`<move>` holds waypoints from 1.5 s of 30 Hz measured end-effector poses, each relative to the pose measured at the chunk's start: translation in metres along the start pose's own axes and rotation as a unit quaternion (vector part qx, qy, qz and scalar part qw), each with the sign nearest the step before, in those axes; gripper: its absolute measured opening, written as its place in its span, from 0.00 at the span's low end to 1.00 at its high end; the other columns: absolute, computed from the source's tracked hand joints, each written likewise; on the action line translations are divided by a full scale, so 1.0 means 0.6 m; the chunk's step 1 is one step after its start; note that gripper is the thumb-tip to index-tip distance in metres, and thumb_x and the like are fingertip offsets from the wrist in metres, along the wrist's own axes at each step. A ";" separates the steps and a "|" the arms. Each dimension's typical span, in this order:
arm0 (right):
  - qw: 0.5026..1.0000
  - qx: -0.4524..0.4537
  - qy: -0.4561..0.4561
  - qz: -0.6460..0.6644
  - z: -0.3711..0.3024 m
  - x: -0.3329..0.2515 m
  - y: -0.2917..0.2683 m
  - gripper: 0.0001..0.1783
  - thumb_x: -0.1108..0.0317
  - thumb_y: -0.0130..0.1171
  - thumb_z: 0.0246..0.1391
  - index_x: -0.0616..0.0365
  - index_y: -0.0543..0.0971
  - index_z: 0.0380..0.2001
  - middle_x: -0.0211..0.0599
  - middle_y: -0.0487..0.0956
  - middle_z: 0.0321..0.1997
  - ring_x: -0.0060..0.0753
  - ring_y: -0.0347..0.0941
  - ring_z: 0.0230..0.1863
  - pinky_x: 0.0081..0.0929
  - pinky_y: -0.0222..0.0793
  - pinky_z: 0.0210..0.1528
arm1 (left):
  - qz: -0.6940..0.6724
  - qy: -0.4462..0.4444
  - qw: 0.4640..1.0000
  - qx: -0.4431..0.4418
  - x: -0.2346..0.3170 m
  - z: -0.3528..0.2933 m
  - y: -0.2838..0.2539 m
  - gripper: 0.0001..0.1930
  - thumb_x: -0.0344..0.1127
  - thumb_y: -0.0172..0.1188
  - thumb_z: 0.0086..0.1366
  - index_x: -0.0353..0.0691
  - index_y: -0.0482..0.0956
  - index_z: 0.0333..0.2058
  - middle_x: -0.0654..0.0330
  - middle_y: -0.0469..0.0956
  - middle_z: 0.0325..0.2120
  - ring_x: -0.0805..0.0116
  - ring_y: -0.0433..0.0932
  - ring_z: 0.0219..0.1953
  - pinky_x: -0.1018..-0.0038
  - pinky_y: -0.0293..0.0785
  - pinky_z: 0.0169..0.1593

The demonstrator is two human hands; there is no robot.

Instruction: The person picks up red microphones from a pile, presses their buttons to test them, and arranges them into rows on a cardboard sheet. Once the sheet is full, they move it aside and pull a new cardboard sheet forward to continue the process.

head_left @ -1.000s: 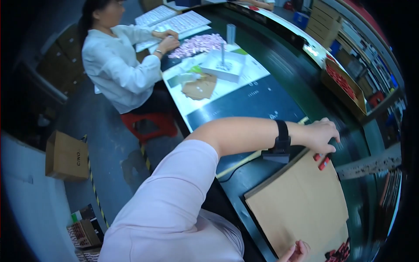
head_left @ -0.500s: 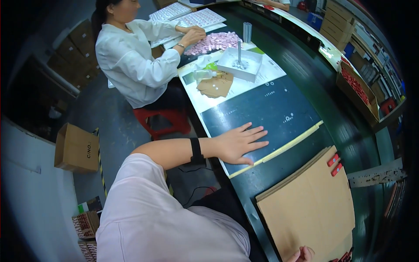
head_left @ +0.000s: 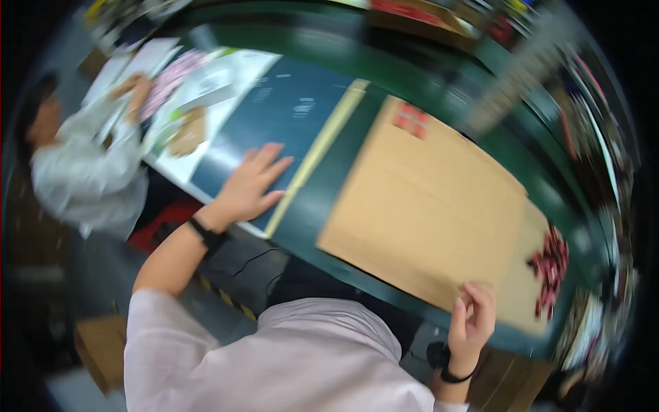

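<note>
My left hand lies with spread fingers on a dark blue mat, beside a pale yellow strip along the mat's edge. Nothing is held in it. At the right, my right hand is over the near edge of a large flat cardboard sheet. Its fingers are loosely curled with the thumb apart, and no object shows in it. A few small red pieces rest on the sheet's far corner. Several dark red pieces lie heaped on more cardboard at the right. The picture is smeared by motion.
A co-worker in a white top sits at the far left, hands near a pink pile. Between us are a white tray and a brown paper piece. A box of red pieces stands at the back.
The view has swung to the right, so the cardboard and red heap show more fully. My left hand stays spread on the mat. More of my right hand and wrist is visible.
</note>
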State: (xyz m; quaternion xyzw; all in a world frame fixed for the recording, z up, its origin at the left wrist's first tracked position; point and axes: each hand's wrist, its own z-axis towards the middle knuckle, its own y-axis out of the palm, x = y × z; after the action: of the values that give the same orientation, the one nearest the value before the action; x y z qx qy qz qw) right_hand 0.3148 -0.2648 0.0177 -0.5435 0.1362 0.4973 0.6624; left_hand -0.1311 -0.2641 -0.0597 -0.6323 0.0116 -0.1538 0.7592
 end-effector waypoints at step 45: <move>0.730 -0.076 0.294 0.612 0.041 0.113 -0.168 0.25 0.70 0.48 0.61 0.63 0.62 0.60 0.40 0.75 0.46 0.32 0.74 0.44 0.25 0.72 0.43 | -0.423 0.006 0.889 0.175 0.297 0.071 -0.060 0.13 0.15 0.45 0.57 0.30 0.74 0.39 0.45 0.75 0.44 0.57 0.75 0.46 0.67 0.71 0.52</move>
State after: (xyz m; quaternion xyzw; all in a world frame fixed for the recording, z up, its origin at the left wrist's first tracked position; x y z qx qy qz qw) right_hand 0.4188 -0.2003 0.0370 -0.5099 0.5891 0.6190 0.0984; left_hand 0.0397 -0.2729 0.0152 -0.4331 -0.2802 -0.4637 0.7203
